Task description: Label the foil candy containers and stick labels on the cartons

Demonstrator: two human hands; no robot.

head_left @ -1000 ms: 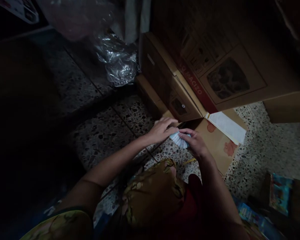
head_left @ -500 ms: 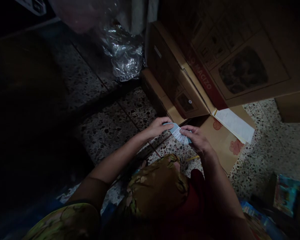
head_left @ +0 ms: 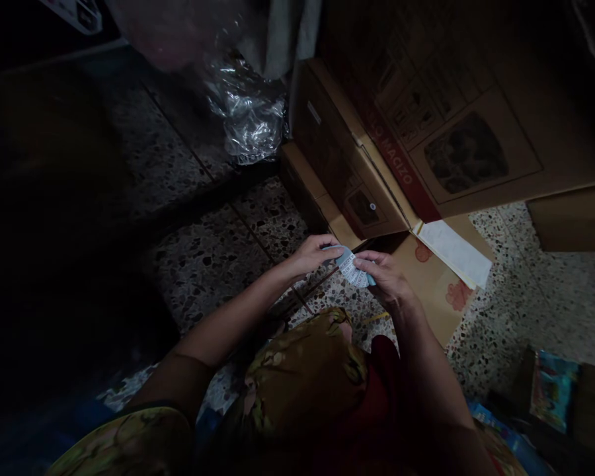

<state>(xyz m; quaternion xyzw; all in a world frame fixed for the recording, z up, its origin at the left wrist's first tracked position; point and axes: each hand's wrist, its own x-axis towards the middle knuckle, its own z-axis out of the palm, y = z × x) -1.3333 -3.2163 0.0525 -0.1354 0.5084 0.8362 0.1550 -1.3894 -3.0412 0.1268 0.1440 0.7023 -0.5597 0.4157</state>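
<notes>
Several pale blue printed slips (head_left: 351, 268) are spread like a fan between my two hands, above the speckled floor. My left hand (head_left: 313, 254) pinches their left end between thumb and fingers. On the right side, my right hand (head_left: 381, 272) grips the same slips, its thumb lying across their top. The print on them is too small to read for certain.
Large cardboard boxes (head_left: 401, 152) stand ahead and to the right. A flat cardboard sheet (head_left: 426, 291) bears a white paper (head_left: 455, 252). Clear plastic wrapping (head_left: 252, 125) lies ahead. A blue packet (head_left: 554, 390) is at the lower right. The left side is very dark.
The view has shifted slightly, so the boxes, paper and packet appear further left. Both hands keep hold of the fanned slips, whose angle has changed a little.
</notes>
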